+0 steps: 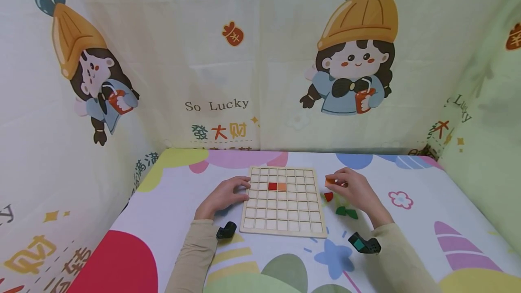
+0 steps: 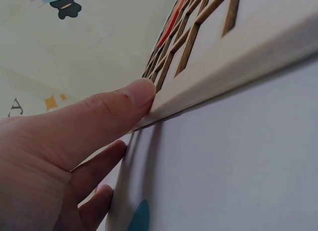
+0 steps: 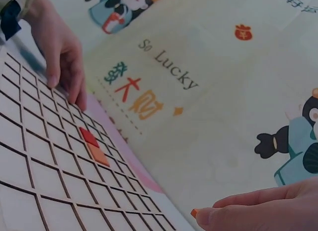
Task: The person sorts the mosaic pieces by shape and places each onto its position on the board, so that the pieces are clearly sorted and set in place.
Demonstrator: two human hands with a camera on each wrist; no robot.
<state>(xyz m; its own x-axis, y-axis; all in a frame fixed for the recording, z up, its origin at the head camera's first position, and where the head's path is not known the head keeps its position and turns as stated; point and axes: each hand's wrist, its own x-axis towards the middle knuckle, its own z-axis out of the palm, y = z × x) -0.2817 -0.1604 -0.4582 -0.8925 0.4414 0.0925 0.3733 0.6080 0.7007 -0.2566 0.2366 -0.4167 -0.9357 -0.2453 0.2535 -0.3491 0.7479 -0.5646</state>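
A square wooden grid board (image 1: 284,234) lies flat on the table. Two tiles sit side by side in its upper cells, a red tile (image 1: 272,186) and an orange tile (image 1: 282,186). My left hand (image 1: 225,195) rests at the board's left edge; in the left wrist view the thumb (image 2: 141,92) touches the wooden rim, the other fingers lower beside it. Right of the board, my right hand (image 1: 353,188) pinches an orange piece (image 1: 329,182) between thumb and fingers. Only a corner of that orange piece (image 3: 194,212) shows in the right wrist view.
A red piece (image 1: 328,196) lies on the table just right of the board. Nearer me are dark green pieces (image 1: 346,212), partly below the right hand. The tablecloth (image 1: 183,180) has printed shapes, and printed cloth walls (image 1: 281,80) stand behind and at both sides.
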